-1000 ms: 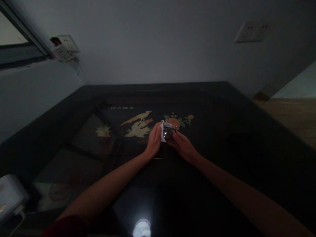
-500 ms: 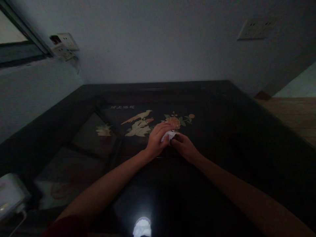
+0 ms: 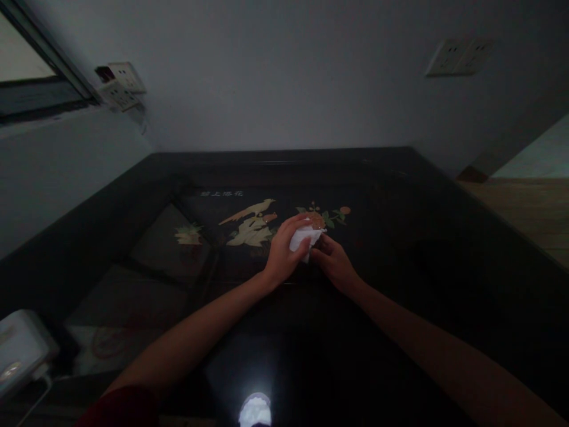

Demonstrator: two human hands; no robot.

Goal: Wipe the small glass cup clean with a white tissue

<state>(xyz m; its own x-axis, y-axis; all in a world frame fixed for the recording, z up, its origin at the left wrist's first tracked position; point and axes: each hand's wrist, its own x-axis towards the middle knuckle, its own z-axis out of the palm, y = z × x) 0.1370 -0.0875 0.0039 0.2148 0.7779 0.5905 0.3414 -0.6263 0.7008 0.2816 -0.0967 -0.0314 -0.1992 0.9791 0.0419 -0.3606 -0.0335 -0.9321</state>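
My left hand (image 3: 284, 243) is closed around a crumpled white tissue (image 3: 306, 236), its thumb pressed across the front. Right beside it, my right hand (image 3: 334, 261) has its thumb and fingers pinched together at the tissue's right edge. Something small and dark seems to sit between those fingers, but the dim light hides what it is. Both hands are above the middle of a glossy black tabletop (image 3: 377, 344), in front of an inlaid flower (image 3: 317, 220) and an inlaid pale bird (image 3: 255, 209).
A white device with a cable (image 3: 26, 347) stands at the left edge. A pale wall (image 3: 275, 77) rises behind the table, with a double socket (image 3: 460, 57) at right and more sockets (image 3: 122, 86) at left. A bright lamp reflection (image 3: 255, 409) shows near the front.
More of the white tissue shows now, spread between the two hands. The dark patch by my right fingers is less visible. My right hand has shifted only slightly.
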